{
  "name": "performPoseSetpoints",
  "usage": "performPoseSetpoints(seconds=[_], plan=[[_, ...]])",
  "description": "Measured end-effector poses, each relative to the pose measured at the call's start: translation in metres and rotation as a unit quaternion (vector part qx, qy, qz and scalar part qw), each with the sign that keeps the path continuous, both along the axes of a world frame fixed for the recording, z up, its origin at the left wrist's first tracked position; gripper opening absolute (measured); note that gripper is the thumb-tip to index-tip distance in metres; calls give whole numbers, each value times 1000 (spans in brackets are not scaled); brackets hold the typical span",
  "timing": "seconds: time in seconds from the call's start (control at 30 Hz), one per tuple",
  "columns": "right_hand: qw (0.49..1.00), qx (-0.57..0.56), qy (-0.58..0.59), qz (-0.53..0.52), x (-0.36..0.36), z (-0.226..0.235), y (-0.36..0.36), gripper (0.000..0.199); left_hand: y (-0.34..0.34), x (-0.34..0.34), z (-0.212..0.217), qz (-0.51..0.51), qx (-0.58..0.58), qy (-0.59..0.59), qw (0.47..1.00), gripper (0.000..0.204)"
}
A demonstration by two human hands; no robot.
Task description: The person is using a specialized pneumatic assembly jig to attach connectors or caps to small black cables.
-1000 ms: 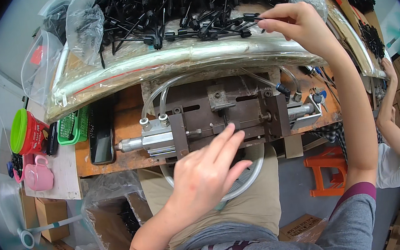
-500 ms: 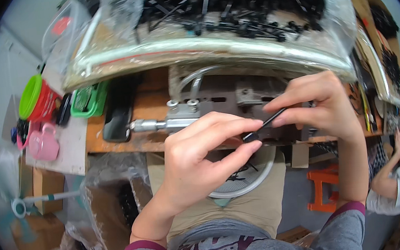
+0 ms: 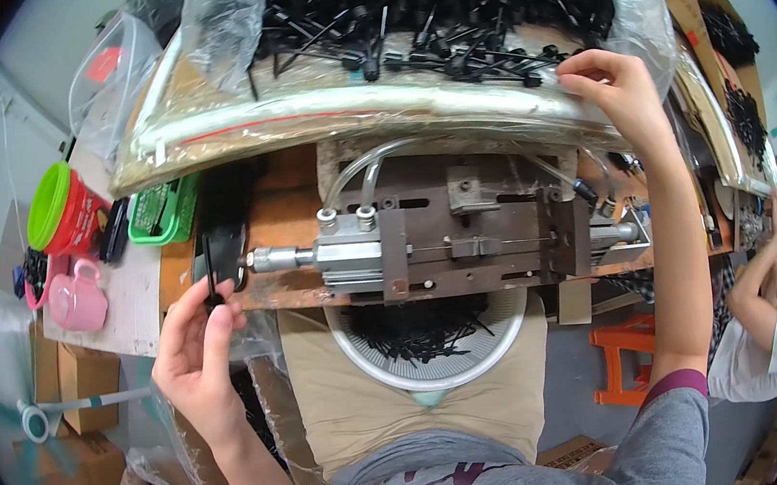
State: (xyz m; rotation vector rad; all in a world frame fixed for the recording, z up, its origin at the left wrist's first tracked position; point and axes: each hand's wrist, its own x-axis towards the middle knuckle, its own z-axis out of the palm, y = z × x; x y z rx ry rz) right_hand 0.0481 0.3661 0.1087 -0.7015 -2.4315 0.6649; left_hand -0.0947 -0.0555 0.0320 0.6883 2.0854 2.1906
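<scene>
My left hand (image 3: 196, 348) is at the bench's left front edge, its thumb and fingertips pinching a thin black plastic rod with a thicker end (image 3: 210, 276), held nearly upright. Up on the right, my right hand (image 3: 621, 98) is at the near edge of the plastic-lined tray (image 3: 294, 109), fingers loosely bent and apart, nothing visible in them. Just beside its fingertips lie the closest black rod pieces of a large pile (image 3: 438, 13). Between my hands sits a metal clamping fixture with an air cylinder (image 3: 351, 257).
On my lap rests a light round basket (image 3: 349, 359) holding similar black pieces. A dark phone (image 3: 231, 238), a green basket (image 3: 166, 211), a red-and-green bucket (image 3: 64, 209) and a pink cup (image 3: 78, 295) are on the left. An orange stool (image 3: 621, 359) and another person (image 3: 768, 332) are at right.
My hands have parted from above the fixture, where both were on a black rod. The left moved left with a rod; the right moved up and away to the tray's edge.
</scene>
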Motion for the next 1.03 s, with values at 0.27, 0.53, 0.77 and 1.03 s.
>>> performPoseSetpoints(seconds=[0.27,0.53,0.77,1.03], plan=[[998,56,-37,9,-25,1,-2,20,2,0,-1,1,-4,32,999,28],[993,107,-22,53,-24,0,-14,15,-23,-97,-12,190,-24,132,973,26],[994,90,-26,52,-22,-1,-25,16,-64,-165,-26,216,-266,202,917,30],[989,127,66,38,-27,-5,-20,18,-20,-177,-23,209,-386,216,872,43]])
